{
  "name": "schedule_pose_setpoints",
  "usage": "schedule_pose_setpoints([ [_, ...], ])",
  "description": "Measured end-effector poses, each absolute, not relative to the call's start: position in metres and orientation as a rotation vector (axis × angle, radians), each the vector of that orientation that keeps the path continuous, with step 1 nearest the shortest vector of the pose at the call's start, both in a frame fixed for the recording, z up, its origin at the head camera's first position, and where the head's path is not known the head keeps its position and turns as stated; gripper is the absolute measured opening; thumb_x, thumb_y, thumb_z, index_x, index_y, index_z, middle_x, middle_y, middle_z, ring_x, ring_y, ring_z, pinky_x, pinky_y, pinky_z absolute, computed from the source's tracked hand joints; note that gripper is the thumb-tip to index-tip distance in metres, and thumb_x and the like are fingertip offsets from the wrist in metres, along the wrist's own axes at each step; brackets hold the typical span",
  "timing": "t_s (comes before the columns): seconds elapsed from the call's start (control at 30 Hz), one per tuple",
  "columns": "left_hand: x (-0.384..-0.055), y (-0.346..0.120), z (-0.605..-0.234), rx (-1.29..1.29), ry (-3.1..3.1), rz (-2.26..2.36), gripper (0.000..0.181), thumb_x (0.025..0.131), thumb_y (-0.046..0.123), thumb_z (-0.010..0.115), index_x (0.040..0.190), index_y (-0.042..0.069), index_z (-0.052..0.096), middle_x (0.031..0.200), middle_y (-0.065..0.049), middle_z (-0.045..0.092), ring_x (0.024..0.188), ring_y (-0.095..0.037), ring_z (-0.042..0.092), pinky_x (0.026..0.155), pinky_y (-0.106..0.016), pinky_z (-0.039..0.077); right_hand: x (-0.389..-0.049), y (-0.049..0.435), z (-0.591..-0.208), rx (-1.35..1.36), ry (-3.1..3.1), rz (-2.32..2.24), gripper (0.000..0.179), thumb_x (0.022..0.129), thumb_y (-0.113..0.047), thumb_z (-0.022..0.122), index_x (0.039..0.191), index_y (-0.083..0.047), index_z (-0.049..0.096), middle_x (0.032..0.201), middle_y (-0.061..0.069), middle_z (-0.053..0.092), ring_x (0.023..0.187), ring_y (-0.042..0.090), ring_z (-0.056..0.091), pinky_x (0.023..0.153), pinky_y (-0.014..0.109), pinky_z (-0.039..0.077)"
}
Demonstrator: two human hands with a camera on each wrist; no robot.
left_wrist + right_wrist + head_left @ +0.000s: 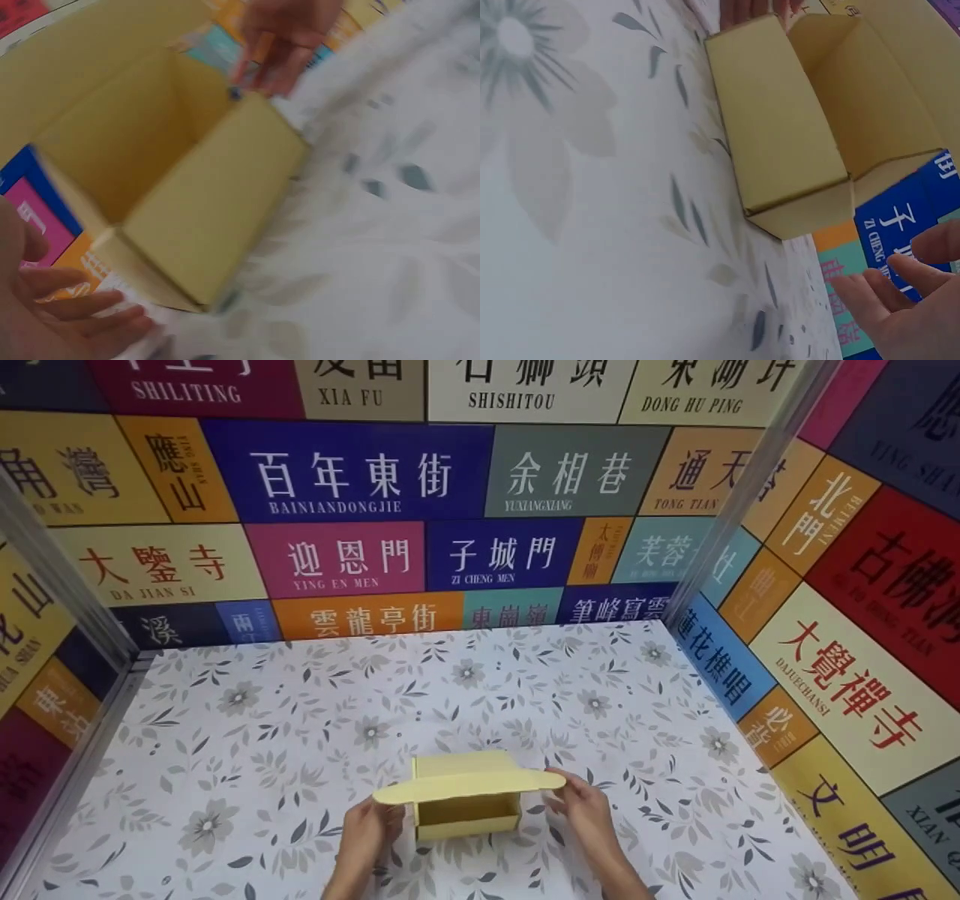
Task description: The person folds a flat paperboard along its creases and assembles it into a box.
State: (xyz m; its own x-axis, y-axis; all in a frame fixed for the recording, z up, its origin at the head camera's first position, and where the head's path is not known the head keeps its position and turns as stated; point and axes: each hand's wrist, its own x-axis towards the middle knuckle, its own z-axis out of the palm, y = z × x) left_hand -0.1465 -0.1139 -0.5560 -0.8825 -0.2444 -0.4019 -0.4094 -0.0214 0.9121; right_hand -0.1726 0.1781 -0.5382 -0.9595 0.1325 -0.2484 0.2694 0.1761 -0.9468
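Observation:
A pale yellow cardboard box (468, 819) sits on the patterned surface with its lid (469, 786) raised and its inside showing. The lid is wider than the box, and its ends stick out past both sides. My left hand (366, 831) is by the left end of the lid, and in the left wrist view its fingers (90, 319) are loosely extended beside the box. At the lid's other end is my right hand (589, 814), fingertips right at the edge. Relaxed fingers (870, 296) with nothing between them and the thumb show in the right wrist view.
A white sheet with grey leaves and flowers (371, 731) covers the table. Colourful panels with Chinese lettering (345, 472) form walls at the back and both sides. Metal corner posts (720, 525) stand where the walls meet.

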Motion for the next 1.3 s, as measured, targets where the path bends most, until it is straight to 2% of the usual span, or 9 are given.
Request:
schedule_pose_setpoints([
  [0.13,-0.167,-0.139,-0.545,-0.613,1.695,2.057,0.058,0.105,0.037,0.037,0.128,-0.013,0.052,0.073,-0.004,0.067,0.066,-0.01,0.064,0.064,-0.026,0.056,-0.191,0.191,-0.522,0.374,2.163,-1.998,0.043,0.106,-0.029,0.046,0.132,0.003,0.061,0.14,0.02,0.061,0.128,0.031,0.061,0.104,0.041,0.053],
  [0.23,-0.179,-0.148,-0.535,-0.5,1.61,1.955,0.074,0.103,0.053,0.035,0.136,-0.012,0.043,0.068,0.001,0.055,0.061,-0.009,0.051,0.063,-0.026,0.052,-0.202,0.196,-0.508,0.271,2.154,-1.944,0.05,0.106,-0.036,0.045,0.133,0.003,0.06,0.14,0.02,0.06,0.132,0.034,0.058,0.101,0.039,0.054],
  [0.3,-0.184,-0.149,-0.527,-0.454,1.69,1.852,0.086,0.1,0.062,0.039,0.138,-0.015,0.042,0.073,-0.002,0.058,0.068,-0.013,0.056,0.072,-0.033,0.057,-0.208,0.196,-0.499,0.19,2.184,-1.863,0.054,0.105,-0.04,0.046,0.134,0.003,0.059,0.142,0.02,0.059,0.134,0.036,0.055,0.101,0.04,0.053],
  [0.43,-0.193,-0.146,-0.519,-0.422,1.799,1.735,0.069,0.094,0.065,0.052,0.107,-0.003,0.06,0.064,0.001,0.049,0.062,-0.013,0.048,0.065,-0.034,0.055,-0.218,0.189,-0.489,0.046,2.208,-1.667,0.06,0.102,-0.045,0.052,0.137,0.003,0.057,0.144,0.022,0.056,0.136,0.039,0.053,0.109,0.048,0.047],
  [0.53,-0.195,-0.143,-0.518,-0.411,1.842,1.701,0.055,0.091,0.059,0.063,0.093,0.003,0.061,0.061,0.003,0.049,0.057,-0.012,0.047,0.059,-0.032,0.053,-0.222,0.183,-0.488,-0.019,2.206,-1.57,0.056,0.1,-0.041,0.056,0.133,0.005,0.059,0.136,0.024,0.061,0.123,0.036,0.063,0.105,0.043,0.051],
  [0.7,-0.195,-0.142,-0.521,-0.344,1.872,1.676,0.066,0.089,0.052,0.07,0.117,-0.007,0.064,0.07,0.001,0.063,0.065,-0.015,0.061,0.068,-0.039,0.062,-0.222,0.172,-0.491,-0.069,2.278,-1.458,0.047,0.098,-0.034,0.061,0.125,0.004,0.066,0.105,0.006,0.071,0.088,0.01,0.062,0.079,0.022,0.049],
  [1.0,-0.193,-0.14,-0.534,-0.251,1.833,1.774,0.077,0.088,0.039,0.075,0.135,-0.017,0.051,0.101,-0.014,0.077,0.087,-0.02,0.075,0.076,-0.029,0.062,-0.217,0.17,-0.5,-0.181,2.294,-1.331,0.057,0.094,-0.032,0.068,0.139,0.001,0.056,0.138,0.021,0.061,0.094,0.012,0.066,0.083,0.024,0.052],
  [1.13,-0.191,-0.138,-0.537,-0.269,1.876,1.756,0.081,0.089,0.032,0.076,0.145,-0.014,0.041,0.109,-0.019,0.075,0.099,-0.029,0.075,0.085,-0.038,0.062,-0.216,0.167,-0.506,-0.213,2.277,-1.375,0.054,0.093,-0.028,0.07,0.137,0.001,0.057,0.134,0.023,0.061,0.084,0.013,0.069,0.071,0.025,0.056],
  [1.3,-0.19,-0.133,-0.539,-0.304,1.927,1.756,0.08,0.086,0.021,0.08,0.146,-0.013,0.039,0.103,-0.022,0.076,0.094,-0.033,0.076,0.087,-0.043,0.061,-0.215,0.163,-0.514,-0.214,2.342,-1.372,0.053,0.09,-0.023,0.075,0.134,0.0,0.058,0.13,0.019,0.062,0.092,0.016,0.067,0.075,0.029,0.057],
])
